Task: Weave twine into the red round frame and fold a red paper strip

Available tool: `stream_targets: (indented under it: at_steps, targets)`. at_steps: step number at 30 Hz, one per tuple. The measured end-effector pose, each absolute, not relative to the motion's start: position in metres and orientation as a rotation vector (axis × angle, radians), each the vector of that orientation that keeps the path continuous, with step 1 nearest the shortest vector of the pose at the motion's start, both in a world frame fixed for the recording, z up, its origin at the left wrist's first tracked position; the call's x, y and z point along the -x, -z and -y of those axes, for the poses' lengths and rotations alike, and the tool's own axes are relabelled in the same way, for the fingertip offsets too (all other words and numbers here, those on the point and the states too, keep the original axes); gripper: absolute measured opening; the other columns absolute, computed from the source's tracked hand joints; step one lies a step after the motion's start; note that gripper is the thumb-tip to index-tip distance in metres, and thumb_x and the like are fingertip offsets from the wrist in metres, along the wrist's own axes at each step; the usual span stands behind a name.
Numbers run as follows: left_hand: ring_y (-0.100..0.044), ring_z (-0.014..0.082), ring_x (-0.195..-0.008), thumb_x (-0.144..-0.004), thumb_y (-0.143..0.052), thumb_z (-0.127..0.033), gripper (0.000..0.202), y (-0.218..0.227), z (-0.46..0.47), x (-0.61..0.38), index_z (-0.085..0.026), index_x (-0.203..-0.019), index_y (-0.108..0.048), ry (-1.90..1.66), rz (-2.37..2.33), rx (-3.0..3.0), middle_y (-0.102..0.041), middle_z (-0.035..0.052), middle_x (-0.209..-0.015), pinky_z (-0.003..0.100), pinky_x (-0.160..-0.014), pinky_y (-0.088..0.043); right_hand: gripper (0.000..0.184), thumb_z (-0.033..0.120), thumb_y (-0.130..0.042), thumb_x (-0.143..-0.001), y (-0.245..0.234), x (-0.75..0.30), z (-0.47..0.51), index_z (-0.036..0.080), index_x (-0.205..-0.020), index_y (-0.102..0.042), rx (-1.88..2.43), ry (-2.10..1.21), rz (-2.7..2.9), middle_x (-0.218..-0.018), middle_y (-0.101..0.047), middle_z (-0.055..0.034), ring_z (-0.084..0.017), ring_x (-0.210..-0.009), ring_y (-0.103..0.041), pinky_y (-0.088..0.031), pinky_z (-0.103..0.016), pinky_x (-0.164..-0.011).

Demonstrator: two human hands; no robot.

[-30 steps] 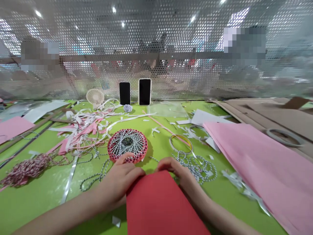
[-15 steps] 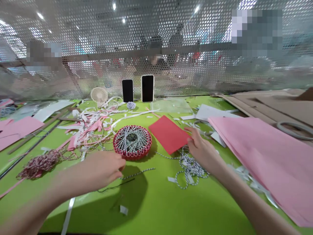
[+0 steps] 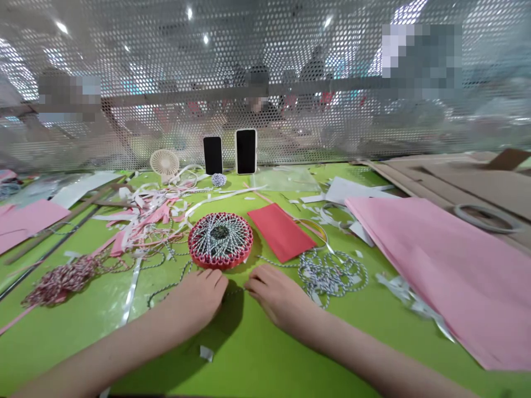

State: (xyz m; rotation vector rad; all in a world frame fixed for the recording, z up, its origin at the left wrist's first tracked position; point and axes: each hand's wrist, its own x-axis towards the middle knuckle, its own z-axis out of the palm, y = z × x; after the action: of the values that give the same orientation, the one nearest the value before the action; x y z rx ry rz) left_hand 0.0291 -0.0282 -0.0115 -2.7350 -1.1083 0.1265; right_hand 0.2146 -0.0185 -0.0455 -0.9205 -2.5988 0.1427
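My left hand (image 3: 198, 300) lies palm down on the green table (image 3: 265, 354), fingers flat and pointing right. My right hand (image 3: 277, 297) rests just beside it, fingers curled down onto a strand of black-and-white twine (image 3: 235, 289) that runs between the two hands. Just beyond both hands sits a round red disc (image 3: 220, 240) wound with the same twine. A red paper sheet (image 3: 281, 231) lies flat to the right of the disc, with no hand on it. A loose pile of twine (image 3: 332, 272) is at the right of my right hand.
A large pink sheet (image 3: 440, 265) covers the right side, with cardboard (image 3: 468, 188) and a tape ring (image 3: 485, 218) behind it. Paper strips (image 3: 145, 213) and red-white twine (image 3: 62, 276) litter the left. Two phones (image 3: 230, 152) and a small fan (image 3: 164, 162) stand against a perforated screen.
The red sheet went from under both hands to lying flat right of the disc. My right hand let it go and came back; both hands now meet in front of the disc.
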Motion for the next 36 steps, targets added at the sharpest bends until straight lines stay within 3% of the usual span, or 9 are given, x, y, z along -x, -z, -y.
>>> stream_targets:
  at_steps: [7, 10, 12, 15, 18, 23, 29, 33, 36]
  targets:
    - [-0.055, 0.0193, -0.074, -0.087, -0.032, -0.025, 0.024, -0.021, 0.004, -0.017, -0.013, -0.089, -0.053, 0.11, 1.429, 2.819, -0.059, 0.0081, -0.085, 0.033, -0.065, -0.043, 0.023, -0.004, -0.039, -0.067, 0.049, -0.216, 0.018, 0.014, -0.068, -0.054, 0.89, 0.253, 2.652, -0.065, -0.055, -0.0065, -0.017, -0.059, -0.046, -0.039, -0.029, -0.053]
    - [-0.053, 0.0236, -0.091, -0.087, -0.029, -0.032, 0.031, -0.023, -0.016, -0.002, -0.013, -0.097, -0.052, 0.288, 1.651, 2.678, -0.055, 0.0115, -0.102, 0.04, -0.077, -0.042, 0.023, -0.004, -0.038, -0.067, 0.049, -0.217, 0.017, 0.014, -0.07, -0.053, 0.911, 0.209, 2.664, -0.067, -0.055, -0.0078, -0.018, -0.061, -0.047, -0.039, -0.03, -0.055]
    - [-0.056, 0.0229, -0.087, -0.087, -0.026, -0.037, 0.038, -0.021, -0.026, 0.007, -0.014, -0.105, -0.05, 0.359, 1.887, 2.532, -0.053, 0.0129, -0.109, 0.04, -0.076, -0.043, 0.022, -0.002, -0.036, -0.069, 0.048, -0.219, 0.016, 0.015, -0.072, -0.05, 0.971, 0.037, 2.591, -0.067, -0.055, -0.0073, -0.018, -0.06, -0.047, -0.04, -0.03, -0.054]
    - [-0.059, 0.0195, -0.06, -0.087, -0.021, -0.042, 0.047, -0.015, -0.033, 0.015, -0.015, -0.119, -0.042, 0.193, 2.162, 2.488, -0.062, 0.0101, -0.087, 0.036, -0.062, -0.044, 0.018, 0.007, -0.032, -0.079, 0.042, -0.225, 0.015, 0.017, -0.077, -0.045, 1.128, -0.387, 2.29, -0.062, -0.053, -0.0025, -0.015, -0.054, -0.047, -0.038, -0.027, -0.051]
    - [-0.058, 0.0206, -0.054, -0.086, -0.021, -0.042, 0.05, -0.012, -0.034, 0.016, -0.013, -0.124, -0.037, 0.132, 2.265, 2.561, -0.062, 0.0045, -0.063, 0.032, -0.056, -0.042, 0.007, 0.02, -0.035, -0.083, 0.032, -0.231, 0.014, 0.019, -0.083, -0.042, 1.16, -0.804, 1.908, -0.059, -0.049, 0.0018, -0.013, -0.053, -0.048, -0.039, -0.026, -0.051]
    - [-0.06, 0.0216, -0.058, -0.082, -0.029, -0.044, 0.051, -0.011, -0.034, 0.015, -0.016, -0.124, -0.037, 0.262, 2.316, 2.563, -0.066, 0.0068, -0.078, 0.032, -0.057, -0.042, 0.008, 0.023, -0.041, -0.078, 0.019, -0.241, 0.01, 0.02, -0.073, -0.047, 1.027, -1.327, 1.412, -0.057, -0.046, 0.0041, -0.01, -0.053, -0.048, -0.044, -0.025, -0.055]
    - [-0.056, 0.0194, -0.056, -0.079, -0.032, -0.032, 0.049, -0.009, -0.035, 0.008, -0.013, -0.123, -0.038, 0.308, 2.291, 2.522, -0.062, 0.0054, -0.071, 0.03, -0.057, -0.04, 0.012, 0.024, -0.057, -0.071, 0.014, -0.245, 0.008, 0.018, -0.082, -0.058, 0.976, -1.543, 1.23, -0.074, -0.064, -0.0027, -0.012, -0.065, -0.057, -0.047, -0.028, -0.065]
    - [-0.052, 0.0179, -0.057, -0.077, -0.033, -0.024, 0.049, -0.007, -0.035, 0.006, -0.016, -0.125, -0.038, 0.346, 2.275, 2.544, -0.058, 0.0016, -0.065, 0.029, -0.059, -0.039, 0.014, 0.031, -0.064, -0.069, 0.018, -0.247, 0.007, 0.018, -0.073, -0.061, 0.974, -1.501, 1.216, -0.062, -0.062, 0.0006, -0.009, -0.055, -0.052, -0.044, -0.023, -0.056]
    - [-0.052, 0.017, -0.058, -0.079, -0.031, -0.025, 0.046, -0.007, -0.035, 0.01, -0.019, -0.123, -0.041, 0.5, 2.323, 2.589, -0.058, 0.0014, -0.069, 0.03, -0.059, -0.04, 0.014, 0.032, -0.064, -0.07, 0.019, -0.248, 0.005, 0.019, -0.072, -0.062, 0.94, -1.476, 1.19, -0.07, -0.062, 0.001, -0.008, -0.059, -0.051, -0.044, -0.02, -0.057]
